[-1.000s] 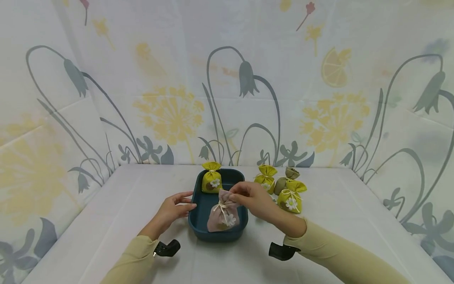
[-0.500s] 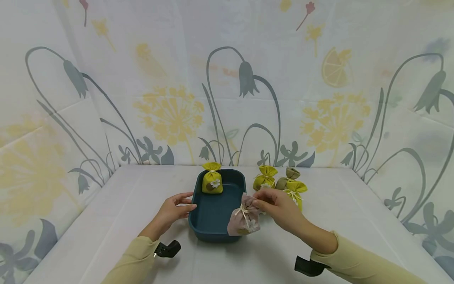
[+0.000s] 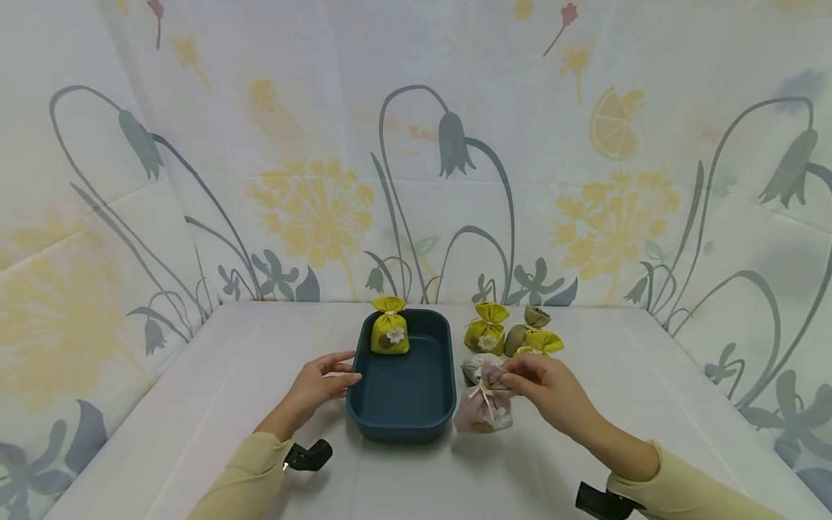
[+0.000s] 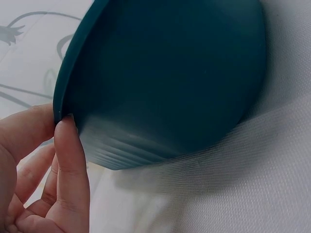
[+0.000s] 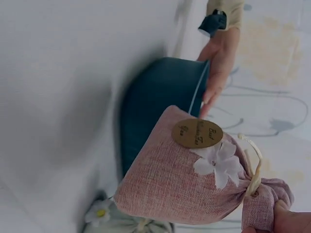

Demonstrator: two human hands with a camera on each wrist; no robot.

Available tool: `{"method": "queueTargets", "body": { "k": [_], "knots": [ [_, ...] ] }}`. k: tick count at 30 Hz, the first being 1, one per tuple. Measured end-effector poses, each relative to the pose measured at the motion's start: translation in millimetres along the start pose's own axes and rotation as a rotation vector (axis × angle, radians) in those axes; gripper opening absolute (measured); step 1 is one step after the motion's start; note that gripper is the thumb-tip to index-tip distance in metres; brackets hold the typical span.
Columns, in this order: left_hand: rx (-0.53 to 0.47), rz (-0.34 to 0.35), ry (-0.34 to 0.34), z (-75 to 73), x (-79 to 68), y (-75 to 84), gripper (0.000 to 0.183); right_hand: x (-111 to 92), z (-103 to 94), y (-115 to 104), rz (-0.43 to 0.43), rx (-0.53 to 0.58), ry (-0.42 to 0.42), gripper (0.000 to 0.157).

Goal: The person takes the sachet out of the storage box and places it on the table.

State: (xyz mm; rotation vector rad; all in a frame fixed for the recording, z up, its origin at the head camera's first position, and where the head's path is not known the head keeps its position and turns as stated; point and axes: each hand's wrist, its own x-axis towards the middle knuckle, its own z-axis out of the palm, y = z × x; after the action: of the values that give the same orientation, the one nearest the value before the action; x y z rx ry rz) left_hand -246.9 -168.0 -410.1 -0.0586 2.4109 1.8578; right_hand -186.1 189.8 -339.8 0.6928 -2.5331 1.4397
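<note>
A pink drawstring pouch (image 3: 484,410) with a white cloth flower hangs from my right hand (image 3: 559,397), which pinches its gathered top. In the right wrist view the pouch (image 5: 180,170) also shows a round brown tag, with the right fingertips (image 5: 286,218) at its neck. My left hand (image 3: 318,386) is at the left rim of a dark teal tub (image 3: 401,432). Thumb and index finger pinch that rim in the left wrist view, where the tub (image 4: 165,77) fills much of the frame. One yellow pouch (image 3: 390,328) stands in the tub's far left corner.
Right of the tub stand a yellow pouch (image 3: 486,332), an olive pouch (image 3: 516,338) and another yellow pouch (image 3: 544,341), partly hidden by my right hand. A grey-green pouch (image 3: 473,370) sits behind the pink one. Patterned cloth (image 3: 416,217) rises behind the white table (image 3: 260,332).
My right hand has carried the pink pouch from over the tub out to the right, past its right rim. The left hand and the tub have stayed in place.
</note>
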Motion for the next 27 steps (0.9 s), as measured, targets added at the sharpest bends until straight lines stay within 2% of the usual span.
{"method": "queueTargets", "body": {
  "k": [12,16,21,27],
  "knots": [
    [-0.003,-0.005,-0.001,-0.4,2.2,-1.6,0.054,-8.8,-6.5,29.7,0.057,-0.073,0.049,0.004],
    [-0.005,-0.007,0.002,0.0,2.9,-2.0,0.054,-9.2,-4.5,40.7,0.066,-0.052,0.069,0.003],
    [-0.015,-0.007,0.001,1.0,3.1,-1.8,0.053,-8.6,-1.7,51.1,0.106,-0.016,0.040,0.006],
    [-0.002,-0.015,0.008,0.6,3.1,-2.2,0.053,-5.4,-3.6,50.1,0.138,-0.008,0.002,0.016]
  ]
}}
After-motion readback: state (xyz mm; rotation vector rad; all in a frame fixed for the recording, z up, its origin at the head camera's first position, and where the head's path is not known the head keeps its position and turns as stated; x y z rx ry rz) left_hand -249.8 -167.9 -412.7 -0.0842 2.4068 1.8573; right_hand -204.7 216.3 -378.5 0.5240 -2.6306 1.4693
